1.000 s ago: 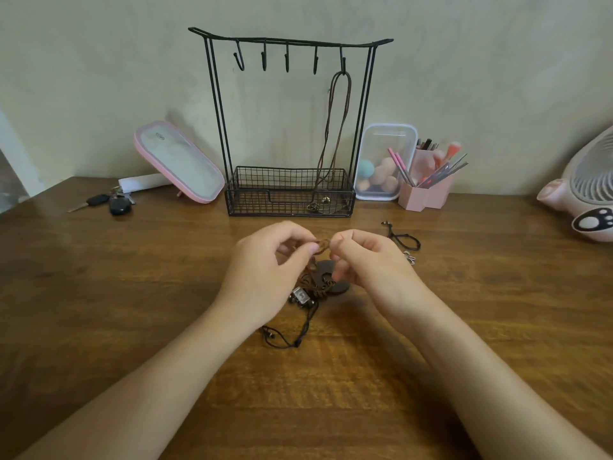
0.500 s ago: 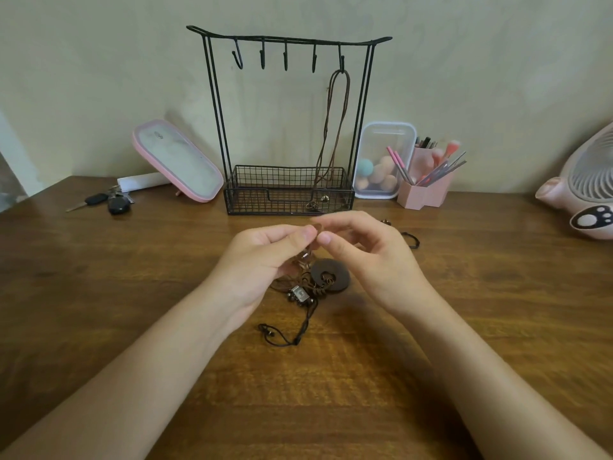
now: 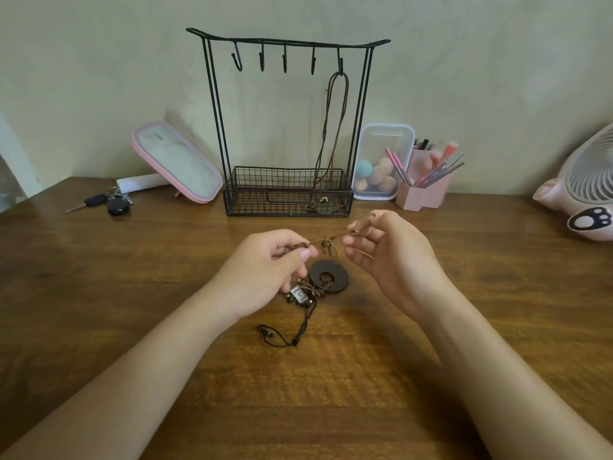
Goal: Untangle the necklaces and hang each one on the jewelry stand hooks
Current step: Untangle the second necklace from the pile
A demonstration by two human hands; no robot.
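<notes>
A black wire jewelry stand (image 3: 288, 44) with several hooks and a basket base stands at the back of the wooden table. One brown cord necklace (image 3: 331, 127) hangs from its rightmost hook. In front of it, my left hand (image 3: 265, 270) and my right hand (image 3: 391, 257) each pinch a brown cord (image 3: 326, 242) stretched between them, with a knot in the middle. Below the hands lies the tangle: a dark round wooden pendant (image 3: 331, 277), a small silver pendant (image 3: 298, 296) and a black cord (image 3: 292, 333) trailing toward me.
A pink-framed mirror (image 3: 175, 161) leans left of the stand, with car keys (image 3: 106, 202) beside it. A clear box of sponges (image 3: 381, 161) and a pink brush holder (image 3: 424, 190) sit right of the stand. A pink fan (image 3: 583, 190) is at the far right.
My hands have moved apart, the right one going up and right, so the brown cord with its knot is now stretched between them.
</notes>
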